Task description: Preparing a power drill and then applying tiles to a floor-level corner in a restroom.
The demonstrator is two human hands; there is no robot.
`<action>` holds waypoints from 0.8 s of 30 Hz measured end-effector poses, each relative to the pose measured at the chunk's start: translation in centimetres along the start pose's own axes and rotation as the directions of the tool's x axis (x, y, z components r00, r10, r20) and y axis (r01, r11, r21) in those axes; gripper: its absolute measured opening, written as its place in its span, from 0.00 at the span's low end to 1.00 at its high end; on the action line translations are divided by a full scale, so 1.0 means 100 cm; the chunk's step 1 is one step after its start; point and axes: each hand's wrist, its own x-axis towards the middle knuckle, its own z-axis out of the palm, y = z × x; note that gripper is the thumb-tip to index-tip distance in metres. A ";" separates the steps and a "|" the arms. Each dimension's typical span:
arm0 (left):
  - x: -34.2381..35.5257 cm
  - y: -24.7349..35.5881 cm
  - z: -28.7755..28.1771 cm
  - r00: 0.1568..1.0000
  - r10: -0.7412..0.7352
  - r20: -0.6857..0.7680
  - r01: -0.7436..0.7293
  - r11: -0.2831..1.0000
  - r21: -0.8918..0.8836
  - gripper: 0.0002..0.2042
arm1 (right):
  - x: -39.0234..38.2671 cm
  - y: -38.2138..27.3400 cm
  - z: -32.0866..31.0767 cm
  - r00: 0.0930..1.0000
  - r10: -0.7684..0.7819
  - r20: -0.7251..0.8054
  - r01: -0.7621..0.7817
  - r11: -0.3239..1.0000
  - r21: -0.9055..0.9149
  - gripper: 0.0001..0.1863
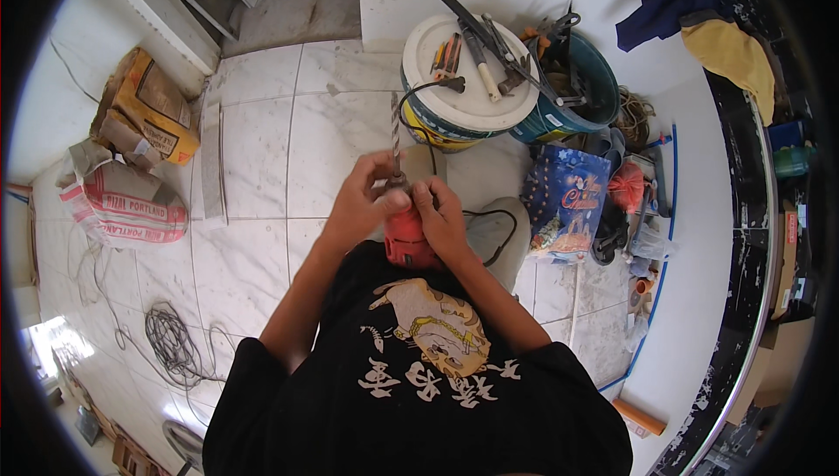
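A red power drill is held upright close in front of my body, its chuck pointing away from me. A long spiral drill bit sticks out of the chuck toward the bucket. My left hand is closed around the chuck and the base of the bit, with its fingers curled over the front. My right hand grips the right side of the drill body, its thumb near the chuck. A black cord loops out beside the drill on the right.
A lidded bucket carries hammers, pencils and the plug; an open tool bucket stands beside it. A blue gift bag is at right. Cement sacks lean at left, near a tile strip and coiled wire.
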 end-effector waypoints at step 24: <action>0.005 -0.041 0.019 0.998 -0.056 -0.013 0.039 0.825 -0.563 0.21 | 0.055 -0.070 -0.028 0.986 0.077 0.148 -0.090 0.992 0.083 0.13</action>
